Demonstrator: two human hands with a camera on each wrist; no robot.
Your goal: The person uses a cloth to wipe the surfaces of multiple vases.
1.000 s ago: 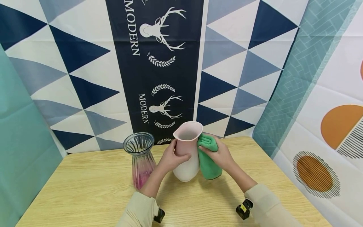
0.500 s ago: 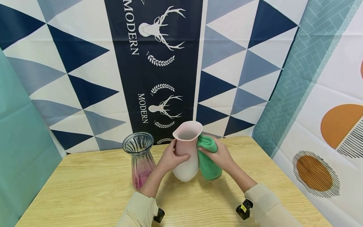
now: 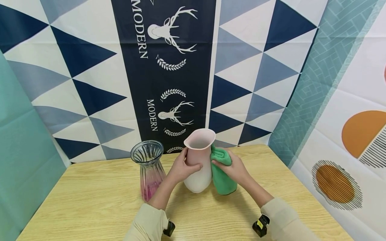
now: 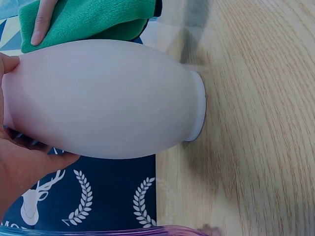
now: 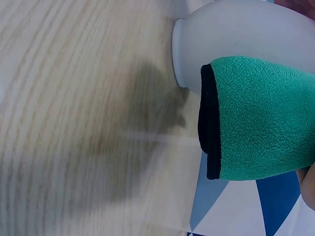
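A pale pink-to-white vase [image 3: 197,177] with a flared, wavy rim stands upright on the table. My left hand [image 3: 183,168] grips its neck from the left, the thumb across the front. At the vase's right side, my right hand [image 3: 236,167] holds a folded green cloth [image 3: 224,182] against the upper part. In the right wrist view the cloth [image 5: 266,118] shows a black hemmed edge and hangs beside the vase body [image 5: 246,29]. The left wrist view shows the smooth vase [image 4: 103,98] with its narrow foot on the wood and a finger lying on the cloth [image 4: 98,19].
A ribbed glass vase [image 3: 147,167], grey-blue at the top and pink below, stands left of my left forearm. The wooden table [image 3: 90,201] ends at a patterned backdrop [image 3: 172,83] close behind the vases. Another printed sheet [image 3: 337,150] hangs at the right.
The right hand and green cloth have slid slightly down along the vase's right side. The left hand and both vases stay in place.
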